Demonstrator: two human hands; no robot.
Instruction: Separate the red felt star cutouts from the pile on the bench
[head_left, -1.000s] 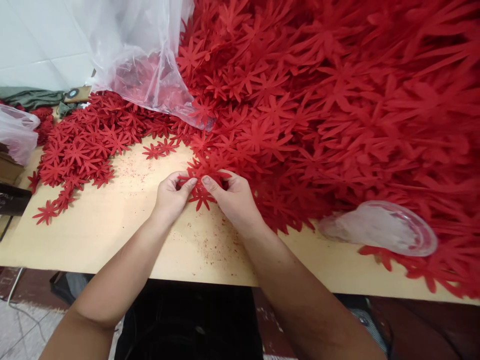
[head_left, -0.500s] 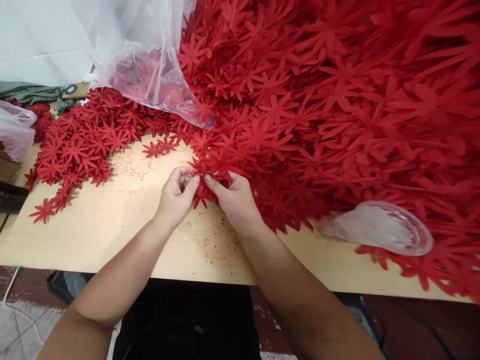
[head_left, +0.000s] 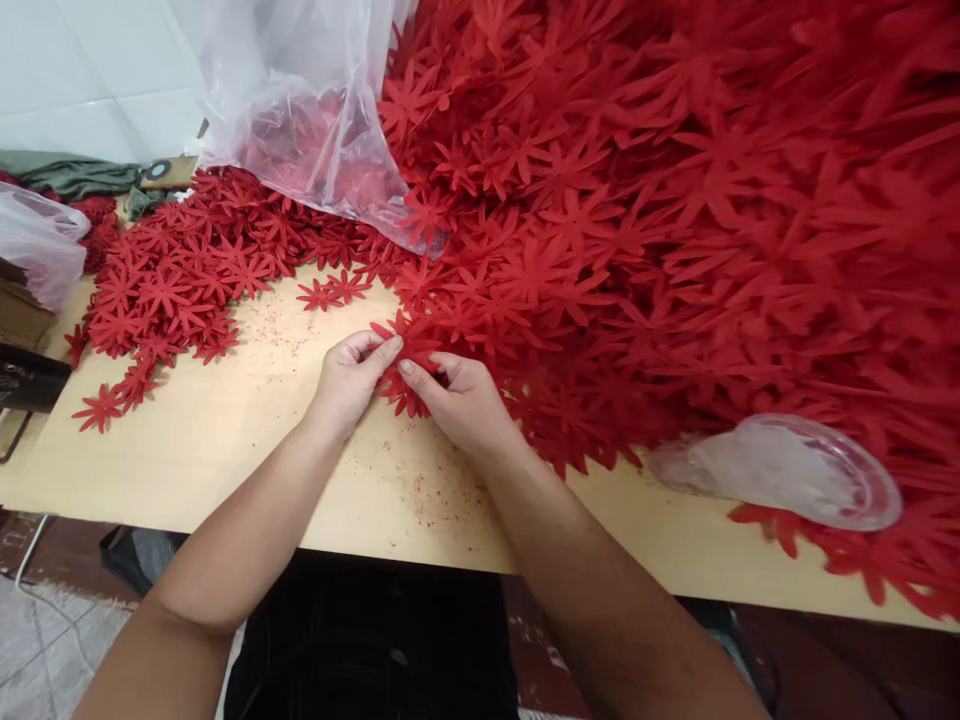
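Both hands meet over the table at the near edge of a big heap of red fabric flowers. My left hand pinches a red flower between thumb and bent fingers. From the other side my right hand is closed on the same flower, its thumb tip close below the left thumb. Fingers cover part of the flower, and whether it is one layer or several stacked I cannot tell. More red petals show just beneath the hands.
The large flower heap fills the right and back. A smaller flower pile lies left on the wooden table. A clear plastic bag stands behind. At right lies a clear plastic container. Red scraps dot the tabletop.
My right thumb has shifted slightly down and left, closer to the left thumb. The held flower is turned a little. The whole view has moved slightly, so the surroundings sit further right.
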